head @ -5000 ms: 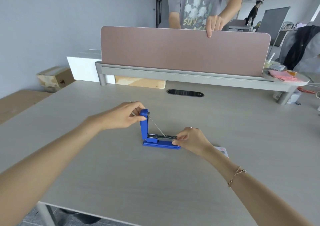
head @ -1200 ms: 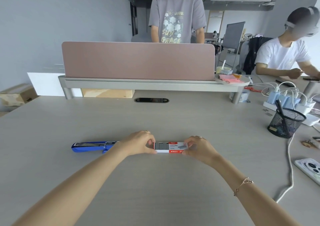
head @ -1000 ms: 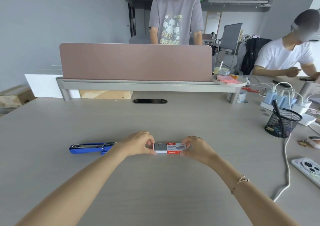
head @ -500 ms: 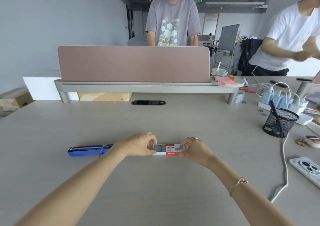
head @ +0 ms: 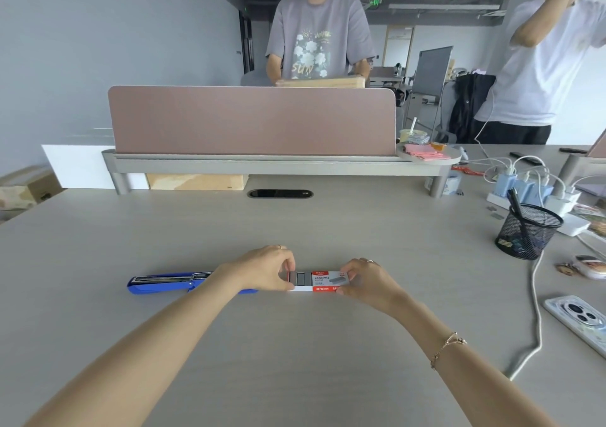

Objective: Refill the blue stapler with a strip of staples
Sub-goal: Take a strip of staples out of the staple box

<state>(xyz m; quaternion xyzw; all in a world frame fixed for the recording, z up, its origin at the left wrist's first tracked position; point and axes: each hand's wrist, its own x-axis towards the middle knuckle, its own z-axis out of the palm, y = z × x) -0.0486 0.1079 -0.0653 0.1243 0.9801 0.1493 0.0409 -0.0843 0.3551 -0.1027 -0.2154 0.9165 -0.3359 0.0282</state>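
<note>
The blue stapler (head: 164, 283) lies flat and opened out on the desk at the left, its metal staple channel facing up; my left forearm covers its right end. A small red and white staple box (head: 323, 283) rests on the desk in the middle. Its tray is slid partly out on the left, showing grey staple strips (head: 303, 278). My left hand (head: 265, 269) pinches the tray end. My right hand (head: 367, 279) grips the box's right end.
A black mesh pen cup (head: 524, 231) stands at the right, with a white cable (head: 536, 298), a phone (head: 577, 320) and a power strip with chargers (head: 537, 197) around it. A pink divider (head: 252, 120) on a grey shelf crosses the back. Two people stand behind.
Five seconds ago the stapler stood open under both hands. It now lies flat at the left and both hands hold the staple box, whose tray has stayed slid out over the last second.
</note>
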